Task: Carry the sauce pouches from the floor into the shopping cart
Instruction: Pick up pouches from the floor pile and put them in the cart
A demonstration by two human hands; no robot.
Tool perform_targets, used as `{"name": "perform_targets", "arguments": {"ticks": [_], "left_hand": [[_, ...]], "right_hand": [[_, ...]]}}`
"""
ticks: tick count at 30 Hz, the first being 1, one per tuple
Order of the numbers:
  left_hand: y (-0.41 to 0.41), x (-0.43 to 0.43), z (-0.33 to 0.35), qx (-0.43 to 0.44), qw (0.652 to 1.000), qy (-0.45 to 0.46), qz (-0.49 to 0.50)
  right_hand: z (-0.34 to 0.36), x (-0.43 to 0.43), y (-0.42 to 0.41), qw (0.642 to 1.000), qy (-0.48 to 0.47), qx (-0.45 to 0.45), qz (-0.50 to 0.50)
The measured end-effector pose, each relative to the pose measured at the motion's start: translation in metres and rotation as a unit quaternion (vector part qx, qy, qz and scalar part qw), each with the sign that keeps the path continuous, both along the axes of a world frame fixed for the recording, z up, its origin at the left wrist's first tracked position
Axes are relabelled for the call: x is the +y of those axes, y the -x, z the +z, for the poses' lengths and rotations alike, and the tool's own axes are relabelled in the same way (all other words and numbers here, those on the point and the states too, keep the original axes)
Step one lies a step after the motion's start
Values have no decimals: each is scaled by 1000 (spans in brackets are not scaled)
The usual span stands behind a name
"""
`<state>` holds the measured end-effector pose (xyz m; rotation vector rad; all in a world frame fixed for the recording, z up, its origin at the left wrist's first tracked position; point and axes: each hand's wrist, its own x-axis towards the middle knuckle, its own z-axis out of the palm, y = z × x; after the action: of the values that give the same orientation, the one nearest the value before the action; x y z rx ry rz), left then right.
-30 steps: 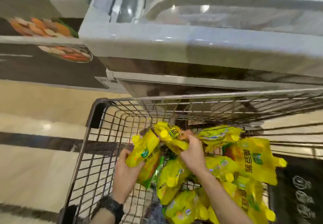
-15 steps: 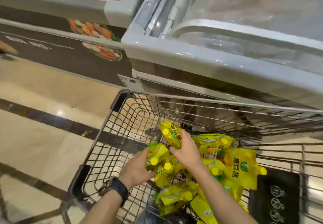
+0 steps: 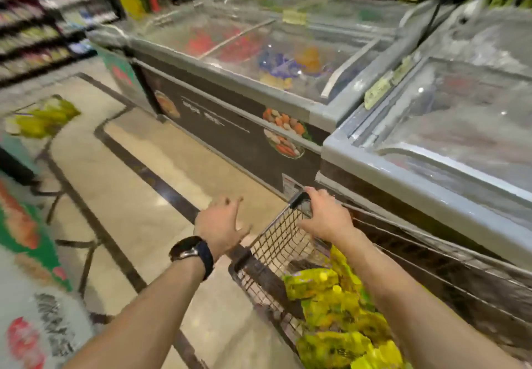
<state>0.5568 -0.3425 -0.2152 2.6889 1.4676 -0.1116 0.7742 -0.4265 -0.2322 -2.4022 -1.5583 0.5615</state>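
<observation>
One cart [image 3: 276, 242], blurred pouches [image 3: 334, 308] inside uncountable, left grip [image 3: 221, 221] spread empty, right grip [image 3: 325, 217] over its corner, clasp unclear

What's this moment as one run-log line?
left hand: open, empty | right hand: grips shopping cart corner | sauce pouches: in cart

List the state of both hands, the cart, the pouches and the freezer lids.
shopping cart, partly filled.
sauce pouches, piled inside the cart.
left hand, open, fingers spread, holding nothing.
right hand, grips the cart's far rim corner.
freezer lids, closed.
</observation>
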Motion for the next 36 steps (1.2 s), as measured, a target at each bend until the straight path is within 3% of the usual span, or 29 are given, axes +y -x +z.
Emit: {"name": "perform_targets", "arguments": {"ticks": [8,15,24,36], "left_hand": [[179,-30,123,-18,979,-127,160],[282,-66,187,-16,941,-181,284],[304,-79,218,-20,907,-206,366],[325,-18,229,-3,899,-205,388]], "right_hand": [[144,44,172,975,-92,-79,188],[202,60,261,938,-141,-95,303],[242,88,264,908,-178,-115,362],[252,165,282,901,-177,-106,382]]}}
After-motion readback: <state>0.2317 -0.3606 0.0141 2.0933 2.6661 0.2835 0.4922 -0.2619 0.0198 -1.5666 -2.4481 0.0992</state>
